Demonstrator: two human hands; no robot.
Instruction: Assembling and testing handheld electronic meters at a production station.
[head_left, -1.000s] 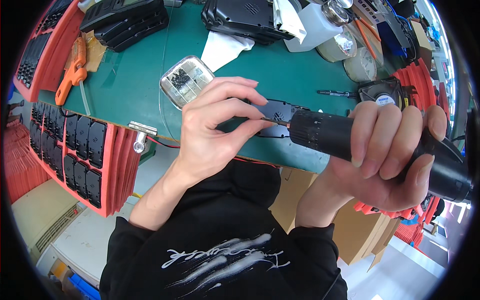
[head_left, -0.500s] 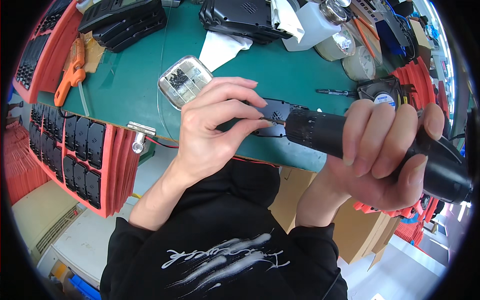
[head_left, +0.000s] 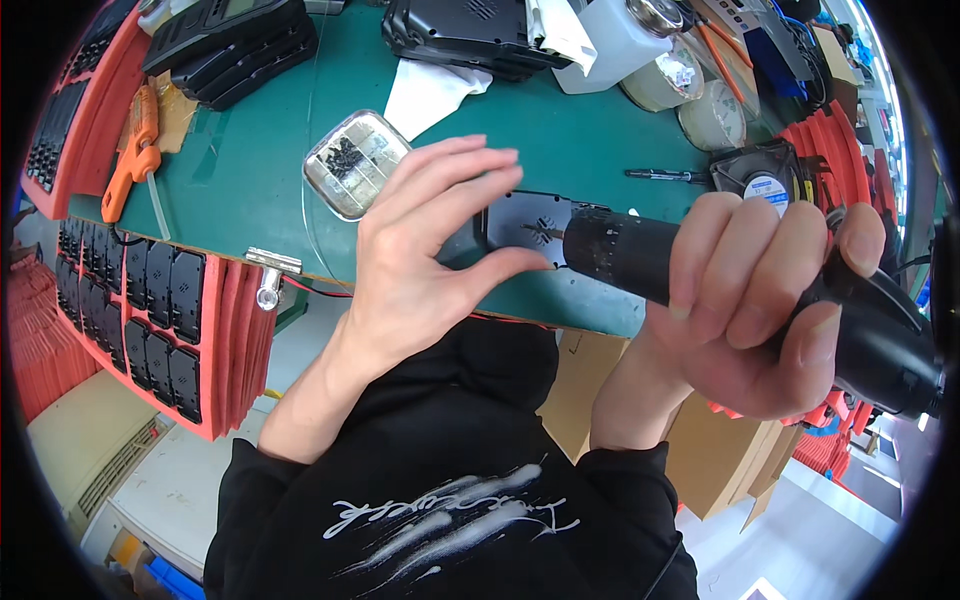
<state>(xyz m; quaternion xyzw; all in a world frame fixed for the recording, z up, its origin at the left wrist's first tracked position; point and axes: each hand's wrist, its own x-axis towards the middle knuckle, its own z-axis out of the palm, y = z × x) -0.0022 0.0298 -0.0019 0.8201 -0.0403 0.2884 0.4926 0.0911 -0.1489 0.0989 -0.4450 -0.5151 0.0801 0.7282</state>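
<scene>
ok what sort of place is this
Probably an electronics assembly workshop: a black power screwdriver in the right hand, an orange glue gun on the green bench, and red foam trays holding rows of black parts.

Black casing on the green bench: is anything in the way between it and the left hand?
Nothing visible stands between the left hand and the black casing, though whether they touch is unclear. The black driver in the right hand hides part of the casing's right side, so I can't judge there.
</scene>
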